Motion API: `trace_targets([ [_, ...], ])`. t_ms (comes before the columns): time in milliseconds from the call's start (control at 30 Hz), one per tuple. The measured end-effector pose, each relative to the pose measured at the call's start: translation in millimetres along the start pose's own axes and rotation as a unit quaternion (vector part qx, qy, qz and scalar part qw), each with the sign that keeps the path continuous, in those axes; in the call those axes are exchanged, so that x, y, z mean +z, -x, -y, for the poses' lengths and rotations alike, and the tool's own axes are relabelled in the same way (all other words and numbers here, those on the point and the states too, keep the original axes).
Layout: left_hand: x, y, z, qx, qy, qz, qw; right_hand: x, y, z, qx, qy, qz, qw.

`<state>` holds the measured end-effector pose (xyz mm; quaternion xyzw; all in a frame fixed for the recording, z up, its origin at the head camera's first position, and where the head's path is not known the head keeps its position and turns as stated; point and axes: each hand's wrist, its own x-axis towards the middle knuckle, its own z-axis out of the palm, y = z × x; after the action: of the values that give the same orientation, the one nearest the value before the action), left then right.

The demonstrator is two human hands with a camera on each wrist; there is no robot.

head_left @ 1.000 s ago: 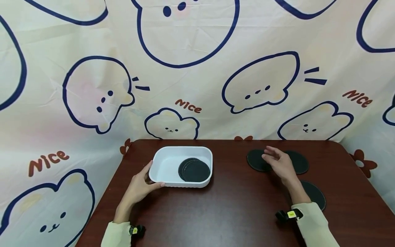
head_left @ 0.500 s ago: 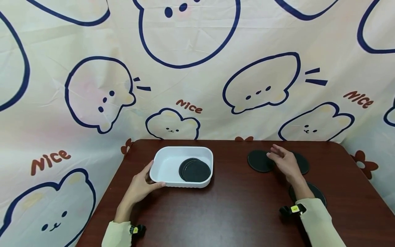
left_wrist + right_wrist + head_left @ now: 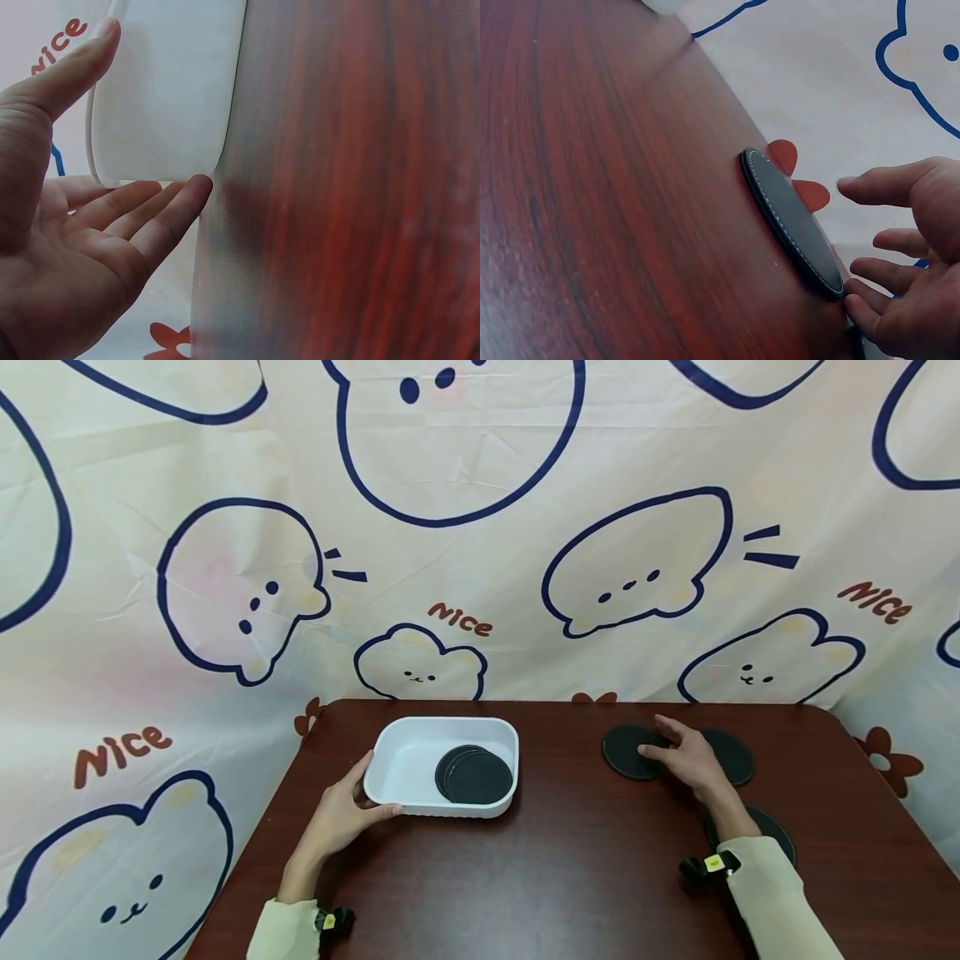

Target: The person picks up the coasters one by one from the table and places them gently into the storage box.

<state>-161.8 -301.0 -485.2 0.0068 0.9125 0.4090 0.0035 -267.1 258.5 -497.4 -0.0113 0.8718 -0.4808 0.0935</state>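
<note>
My left hand (image 3: 336, 814) holds the near left corner of a white tray (image 3: 408, 752). Its thumb lies along the front wall, and its other fingers (image 3: 169, 217) meet the left end. Inside the tray, toward its right, overlap several round black coasters (image 3: 482, 778). My right hand (image 3: 692, 764) is over the back right of the table, beside a black coaster with a pale stitched edge (image 3: 795, 221). In the head view its thumb overlaps that coaster's right side; the right wrist view shows thumb and fingers spread, with fingertips close to the rim. Whether they touch it I cannot tell.
A second coaster (image 3: 729, 756) lies just right of my right hand, partly covered by it. Another coaster (image 3: 767, 828) lies partly under the right forearm. The dark brown table (image 3: 555, 877) ends at a patterned cloth (image 3: 510, 568) behind.
My right hand has shifted slightly right, and its thumb has come down toward the left coaster. The left hand and the tray stay in place.
</note>
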Motion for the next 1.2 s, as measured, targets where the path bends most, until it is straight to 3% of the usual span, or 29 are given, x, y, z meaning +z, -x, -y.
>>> trace_targets([
  [333,-0.5,0.6,0.0,0.003,0.001,-0.001,1.0,7,-1.7,-1,-0.005,0.021,0.01,0.9997],
  [633,-0.2,0.1,0.5,-0.002,0.001,-0.001,1.0,12,-2.5,-2,-0.02,0.089,-0.012,0.9958],
  [1200,0.4,-0.6,1.4,-0.009,-0.007,-0.002,0.9999,11,0.7,-4,-0.03,0.042,-0.037,0.998],
])
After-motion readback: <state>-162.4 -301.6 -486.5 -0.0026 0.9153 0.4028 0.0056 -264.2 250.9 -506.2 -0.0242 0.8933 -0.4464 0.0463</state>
